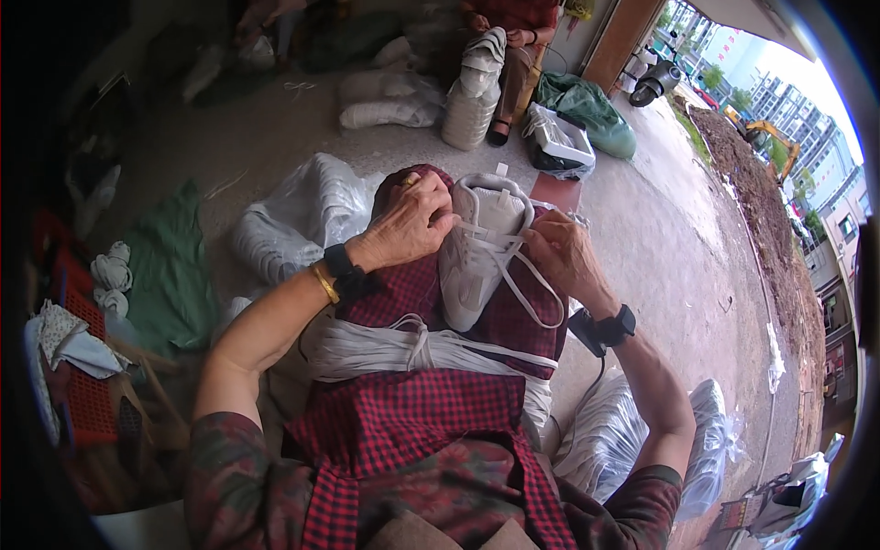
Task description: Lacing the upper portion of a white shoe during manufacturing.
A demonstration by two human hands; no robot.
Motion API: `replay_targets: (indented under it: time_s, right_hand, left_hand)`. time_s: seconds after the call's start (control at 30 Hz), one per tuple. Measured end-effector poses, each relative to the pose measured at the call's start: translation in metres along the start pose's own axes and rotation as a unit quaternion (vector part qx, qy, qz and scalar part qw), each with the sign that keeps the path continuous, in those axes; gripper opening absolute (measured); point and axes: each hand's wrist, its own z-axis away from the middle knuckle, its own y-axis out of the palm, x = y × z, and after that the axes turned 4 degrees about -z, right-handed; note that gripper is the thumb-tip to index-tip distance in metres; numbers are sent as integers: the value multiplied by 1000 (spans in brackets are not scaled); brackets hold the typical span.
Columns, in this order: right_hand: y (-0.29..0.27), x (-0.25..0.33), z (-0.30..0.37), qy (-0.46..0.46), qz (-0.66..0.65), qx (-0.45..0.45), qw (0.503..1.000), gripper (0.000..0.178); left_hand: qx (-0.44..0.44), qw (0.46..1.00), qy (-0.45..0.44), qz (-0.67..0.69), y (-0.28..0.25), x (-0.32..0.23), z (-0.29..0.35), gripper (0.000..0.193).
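A white lace-up sneaker (pixel 469 275) rests on my lap, its toe toward me and its padded collar and tongue away from me. My left hand (pixel 411 220) is at the shoe's left side, thumb and fingers pinched on the white shoelace (pixel 492 240). On the other side, my right hand (pixel 561 252) is closed on the lace near the upper eyelets. A loose lace loop hangs below it over my checked apron (pixel 403 417). The lace ends inside my fingers are hidden. Across my thighs lies a tied bundle of white laces (pixel 367 353).
Clear bags of white shoes (pixel 307 215) lie to my left; more wrapped bundles (pixel 610 445) lie at right. A red crate (pixel 87 371) and green sack (pixel 170 266) stand far left. Ahead, a person (pixel 518 37) sits beside a stack of pale shoe parts (pixel 472 110) and a white box (pixel 561 137).
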Motion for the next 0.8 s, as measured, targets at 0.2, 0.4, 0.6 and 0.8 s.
replay_targets:
  time_s: [0.2,0.4,0.6,0.8]
  right_hand:
    - [-27,-26,4,-60,73,-36,995,18]
    - [-37,-6,10,-62,122,-30,990,22]
    - [-31,-12,9,-60,136,34,988,30]
    - [-18,11,17,-60,99,-29,993,11]
  left_hand:
    - [-49,992,11,-113,-43,55,19,8]
    - [-103,946,-168,-257,-130,167,96,9]
    - [-97,941,-190,-261,-116,193,100,15]
    - [-114,981,-122,-100,-51,104,41,9]
